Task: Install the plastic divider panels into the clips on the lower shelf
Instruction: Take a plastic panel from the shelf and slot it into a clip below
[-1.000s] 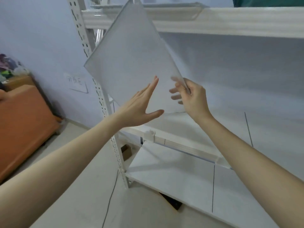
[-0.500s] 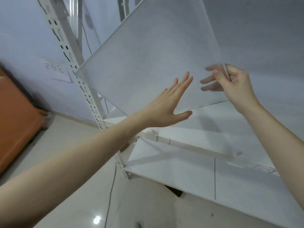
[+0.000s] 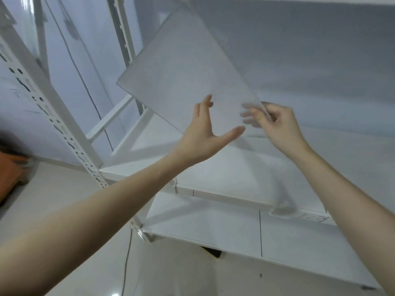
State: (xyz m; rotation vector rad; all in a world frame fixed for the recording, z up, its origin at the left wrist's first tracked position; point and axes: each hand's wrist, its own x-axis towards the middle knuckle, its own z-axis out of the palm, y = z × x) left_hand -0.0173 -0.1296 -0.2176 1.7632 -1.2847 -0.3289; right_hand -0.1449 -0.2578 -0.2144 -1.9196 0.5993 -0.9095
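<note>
A frosted translucent plastic divider panel point(image 3: 183, 73) hangs tilted in the air above the white shelf point(image 3: 224, 171), one corner pointing down. My right hand point(image 3: 275, 122) pinches its lower right corner, fingers showing blurred through the plastic. My left hand point(image 3: 205, 135) is spread flat, palm against the panel's lower edge, thumb stretched under the bottom corner. A small translucent clip point(image 3: 282, 208) sits on the shelf's front edge at the right. Another clip point(image 3: 176, 184) shows at the front edge near my left forearm.
A white slotted upright point(image 3: 53, 122) of the rack stands at the left, with a diagonal brace point(image 3: 111, 118) behind it. A lower shelf board point(image 3: 213, 227) lies beneath. A thin cable point(image 3: 126, 265) runs over the pale floor. An orange piece of furniture point(image 3: 10, 167) sits at far left.
The view has swung closer and lower toward the shelf. The panel has shifted right and turned steeper, and my left hand now cups its bottom corner.
</note>
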